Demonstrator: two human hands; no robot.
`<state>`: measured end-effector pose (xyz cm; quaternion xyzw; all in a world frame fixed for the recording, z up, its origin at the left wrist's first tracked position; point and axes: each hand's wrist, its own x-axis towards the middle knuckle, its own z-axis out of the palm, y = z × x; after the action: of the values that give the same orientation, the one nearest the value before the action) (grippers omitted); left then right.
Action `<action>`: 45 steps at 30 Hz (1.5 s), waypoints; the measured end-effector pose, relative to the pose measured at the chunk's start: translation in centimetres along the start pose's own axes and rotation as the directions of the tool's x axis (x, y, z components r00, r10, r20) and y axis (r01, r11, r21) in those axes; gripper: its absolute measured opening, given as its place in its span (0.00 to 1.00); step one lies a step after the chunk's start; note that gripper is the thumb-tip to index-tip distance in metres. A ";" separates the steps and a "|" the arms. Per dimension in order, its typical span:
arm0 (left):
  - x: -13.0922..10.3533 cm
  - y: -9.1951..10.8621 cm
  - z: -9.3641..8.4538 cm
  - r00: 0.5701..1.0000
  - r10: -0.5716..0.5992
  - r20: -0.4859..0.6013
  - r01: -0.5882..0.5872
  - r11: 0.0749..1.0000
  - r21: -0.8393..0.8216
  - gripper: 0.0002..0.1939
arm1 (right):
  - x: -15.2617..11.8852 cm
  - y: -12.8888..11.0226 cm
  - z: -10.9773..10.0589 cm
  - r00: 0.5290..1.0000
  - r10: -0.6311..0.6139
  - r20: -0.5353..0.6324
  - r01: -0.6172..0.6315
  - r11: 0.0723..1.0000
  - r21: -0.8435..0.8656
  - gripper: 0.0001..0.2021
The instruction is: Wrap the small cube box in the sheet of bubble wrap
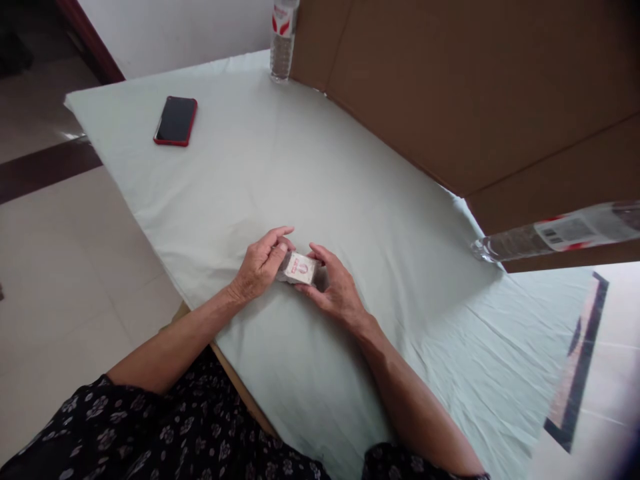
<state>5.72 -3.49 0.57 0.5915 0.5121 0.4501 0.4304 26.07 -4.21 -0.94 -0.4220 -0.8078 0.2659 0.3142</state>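
Note:
A small pale box [302, 269] with red print on its top is between my two hands, just above or on the pale green tablecloth. It has greyish sides and looks roughly like a card pack, though its exact kind is too small to tell. My left hand [261, 265] grips the box's left end, thumb on top and index finger stretched forward. At the opposite end, the thumb and fingers of my right hand [339, 285] close around the right edges. My palms hide parts of both ends.
A phone [176, 121] in a red case lies at the table's far left. Brown cardboard [425, 87] stands along the right side, with one clear plastic bottle [282, 50] at its far end and another bottle [565, 233] at its near end. The tablecloth [225, 173] hangs over the table edges.

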 end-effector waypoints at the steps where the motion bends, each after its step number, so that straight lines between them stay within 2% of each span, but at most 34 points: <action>1: 0.1 0.0 0.0 1.000 0.012 -0.024 -0.012 1.000 -0.006 0.21 | 0.3 0.1 0.1 1.000 0.016 -0.006 -0.016 1.000 0.002 0.37; 5: 0.3 -0.5 -0.1 0.993 0.044 -0.111 -0.036 0.997 0.072 0.20 | 1.1 0.8 0.2 0.998 0.054 0.044 -0.055 0.998 0.018 0.38; 9: 0.5 -1.3 -0.4 0.977 0.145 -0.159 -0.108 0.969 0.224 0.19 | 0.8 1.5 -1.3 0.997 0.061 0.055 -0.064 0.997 0.051 0.44; 12: 0.9 -2.1 -0.7 0.966 0.209 -0.153 -0.150 0.933 0.327 0.21 | 0.4 2.3 -2.5 0.987 0.163 0.001 -0.163 0.986 0.047 0.37; 14: 1.1 -2.5 -0.8 0.967 0.228 -0.112 -0.160 0.891 0.426 0.24 | 0.4 2.9 -2.8 0.976 0.215 -0.020 -0.216 0.973 -0.076 0.31; 18: 0.7 -2.6 -1.2 0.988 0.152 0.037 -0.135 0.709 0.693 0.26 | 0.9 3.7 -2.1 0.968 0.250 0.024 -0.212 0.866 -0.453 0.27; 21: -0.4 -2.4 -2.7 0.992 0.067 0.111 -0.130 0.526 0.840 0.28 | 0.6 4.3 -2.5 0.957 0.292 -0.005 -0.233 0.754 -0.614 0.29; 23: -1.4 -2.4 -4.7 0.996 0.032 0.081 -0.087 0.431 0.898 0.30 | -0.3 5.1 -3.6 0.943 0.327 -0.063 -0.282 0.682 -0.675 0.31; 25: -2.6 -2.8 -7.1 1.000 0.011 -0.002 -0.002 0.379 0.925 0.33 | -1.9 6.1 -5.3 0.917 0.376 -0.137 -0.357 0.617 -0.702 0.32; 28: -4.6 -3.6 -10.5 0.994 0.012 -0.111 0.099 0.362 0.927 0.36 | -5.0 7.3 -8.0 0.850 0.457 -0.261 -0.496 0.532 -0.686 0.33; 31: -6.2 -4.0 -12.3 0.985 0.008 -0.174 0.160 0.366 0.917 0.38 | -8.5 7.6 -10.0 0.760 0.538 -0.365 -0.625 0.450 -0.637 0.34; 34: -7.1 -3.9 -12.6 0.981 -0.020 -0.194 0.188 0.359 0.914 0.39 | -12.0 7.3 -11.4 0.662 0.607 -0.440 -0.726 0.372 -0.578 0.34; 39: -7.1 -3.6 -12.3 0.977 -0.025 -0.211 0.206 0.340 0.917 0.38 | -17.5 6.8 -13.3 0.455 0.696 -0.555 -0.869 0.211 -0.447 0.37; 45: -7.2 -3.4 -12.2 0.977 -0.049 -0.208 0.211 0.344 0.915 0.38 | -21.2 5.9 -14.7 0.214 0.734 -0.645 -0.959 0.033 -0.282 0.38</action>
<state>-7.45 -9.72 -0.65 0.6540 0.7515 0.0854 0.0151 49.32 -16.82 -1.33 -0.9353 -0.3495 0.0297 0.0468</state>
